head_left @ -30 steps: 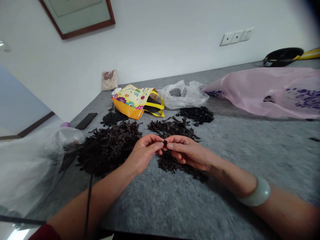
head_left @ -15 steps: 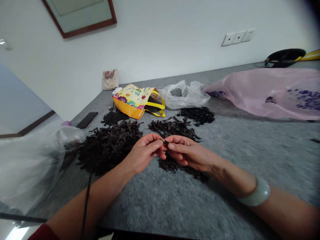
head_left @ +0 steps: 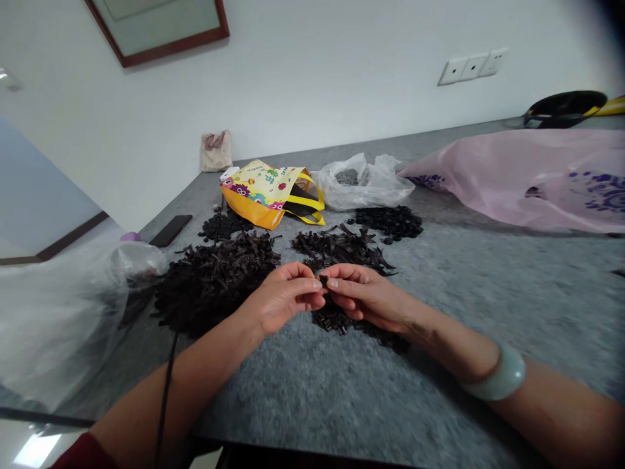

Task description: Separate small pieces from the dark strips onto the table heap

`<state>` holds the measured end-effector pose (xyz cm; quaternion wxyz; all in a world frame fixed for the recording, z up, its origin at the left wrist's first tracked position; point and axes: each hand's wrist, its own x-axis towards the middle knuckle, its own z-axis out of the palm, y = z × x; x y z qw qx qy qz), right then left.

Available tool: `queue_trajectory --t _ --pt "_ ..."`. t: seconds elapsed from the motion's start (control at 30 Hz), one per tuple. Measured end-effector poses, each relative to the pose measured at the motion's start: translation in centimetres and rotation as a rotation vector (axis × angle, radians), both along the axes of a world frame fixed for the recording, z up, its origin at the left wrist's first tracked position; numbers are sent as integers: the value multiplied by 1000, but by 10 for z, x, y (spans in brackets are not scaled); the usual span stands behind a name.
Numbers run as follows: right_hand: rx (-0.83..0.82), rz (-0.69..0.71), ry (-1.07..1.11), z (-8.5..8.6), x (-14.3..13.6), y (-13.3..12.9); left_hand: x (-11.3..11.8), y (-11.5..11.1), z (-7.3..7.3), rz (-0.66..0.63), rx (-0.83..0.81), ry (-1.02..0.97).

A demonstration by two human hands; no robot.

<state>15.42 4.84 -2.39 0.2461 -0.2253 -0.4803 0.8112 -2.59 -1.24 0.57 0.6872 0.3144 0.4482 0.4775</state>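
My left hand (head_left: 288, 294) and my right hand (head_left: 367, 292) meet over the middle of the grey table. Between their fingertips is a small black piece (head_left: 323, 280), pinched by the right thumb and finger. The left thumb and forefinger press together right beside it, on a thin black strip that is mostly hidden now. Left of my left hand lies a large heap of black strips (head_left: 215, 280). A smaller pile of strips (head_left: 342, 247) lies just beyond my hands. Small black pieces (head_left: 336, 320) are gathered beneath my right hand.
Behind the heaps are a yellow printed bag (head_left: 263, 189), a white plastic bag (head_left: 361, 185) and round black pieces (head_left: 390, 223). A pink bag (head_left: 512, 176) lies right. At left are a phone (head_left: 170, 230) and clear plastic (head_left: 58, 319). A dark cord (head_left: 167, 384) crosses my left forearm.
The thin strip visible between my fingertips earlier is now mostly covered, and the left thumb lies straighter against the small black piece. The view has shifted slightly.
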Motion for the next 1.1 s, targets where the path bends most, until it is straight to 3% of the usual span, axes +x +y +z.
queue_trajectory --t 0.33,0.53,0.8,0.93,1.1 --pt "197 -13 -100 -7 1 4 -2 -1 1 -55 -44 47" --pt "511 -51 -226 2 6 4 -4 1 -2 -43 -5 76" --pt "1011 -149 -238 9 13 3 -9 3 -6 -117 198 143" --pt "1131 -133 -237 10 14 3 -10 4 -7 -138 266 274" --pt "1277 -116 -318 6 12 2 -8 2 -6 -108 227 415"
